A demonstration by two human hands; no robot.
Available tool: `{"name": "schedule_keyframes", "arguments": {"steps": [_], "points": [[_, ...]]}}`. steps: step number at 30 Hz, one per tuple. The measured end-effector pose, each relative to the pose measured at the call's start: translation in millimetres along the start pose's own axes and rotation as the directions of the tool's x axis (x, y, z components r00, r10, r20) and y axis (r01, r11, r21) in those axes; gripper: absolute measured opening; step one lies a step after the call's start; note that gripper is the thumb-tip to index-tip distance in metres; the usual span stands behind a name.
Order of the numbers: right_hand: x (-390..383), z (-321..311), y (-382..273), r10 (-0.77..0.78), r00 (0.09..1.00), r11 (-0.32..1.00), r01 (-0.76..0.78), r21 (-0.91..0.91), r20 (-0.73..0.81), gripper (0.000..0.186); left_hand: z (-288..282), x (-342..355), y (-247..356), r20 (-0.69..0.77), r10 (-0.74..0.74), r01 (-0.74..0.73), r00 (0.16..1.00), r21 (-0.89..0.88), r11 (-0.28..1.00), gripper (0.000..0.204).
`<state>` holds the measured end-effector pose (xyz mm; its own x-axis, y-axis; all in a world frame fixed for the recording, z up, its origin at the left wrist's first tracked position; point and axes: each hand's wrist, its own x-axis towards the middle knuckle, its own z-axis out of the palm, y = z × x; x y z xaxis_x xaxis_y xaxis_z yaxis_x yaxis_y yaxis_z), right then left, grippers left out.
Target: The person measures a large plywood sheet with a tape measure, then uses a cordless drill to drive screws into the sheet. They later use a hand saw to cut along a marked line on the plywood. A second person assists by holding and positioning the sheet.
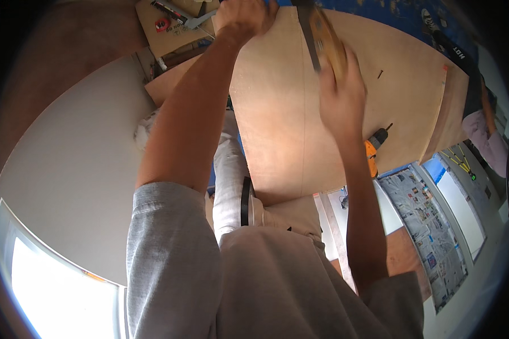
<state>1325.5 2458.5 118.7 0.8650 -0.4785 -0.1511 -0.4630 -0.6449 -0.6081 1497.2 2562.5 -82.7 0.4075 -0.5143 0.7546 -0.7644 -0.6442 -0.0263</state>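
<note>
The right forearm rises steeply, its right hand closed in a firm grip around a handsaw with a yellowish wooden handle and dark blade, at the far part of a broad tan plywood sheet. The left arm slants forward, its left hand near the sheet's left edge; I cannot tell its grip.

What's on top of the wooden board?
A drill and a small screw or nail. The left hand is at the board's far left corner; the right hand holds a saw. What they cover is hidden.
</note>
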Motion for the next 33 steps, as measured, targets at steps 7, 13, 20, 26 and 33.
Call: {"name": "schedule_keyframes", "arguments": {"steps": [7,13,20,26,33], "points": [[22.8,-9.7,-4.0,0.023,0.998,0.999,-0.021,-0.025,0.066,0.043,4.5,-5.1,3.2,0.050,-0.130,0.132,0.990,-0.045,0.990,0.036],[-87.2,-114.2,-72.3,0.453,0.868,0.889,-0.456,-0.032,0.203,0.047,-21.2,26.2,3.6,0.791,-0.343,0.596,0.507,-0.034,0.802,0.045],[-0.4,-48.7,-51.4,0.079,0.991,0.986,-0.061,-0.152,0.111,0.040,-35.7,51.2,-1.0,0.901,-0.309,0.676,0.305,0.023,0.736,0.059],[32.8,-40.0,-31.1,0.279,0.931,0.960,-0.278,-0.040,0.235,0.039,-32.0,49.6,-2.2,0.928,-0.249,0.670,0.277,-0.001,0.743,0.060],[-73.3,-127.1,-84.2,0.482,0.848,0.872,-0.489,-0.025,0.222,0.047,-35.1,54.7,-1.5,0.920,-0.284,0.648,0.269,0.046,0.760,0.059]]}}
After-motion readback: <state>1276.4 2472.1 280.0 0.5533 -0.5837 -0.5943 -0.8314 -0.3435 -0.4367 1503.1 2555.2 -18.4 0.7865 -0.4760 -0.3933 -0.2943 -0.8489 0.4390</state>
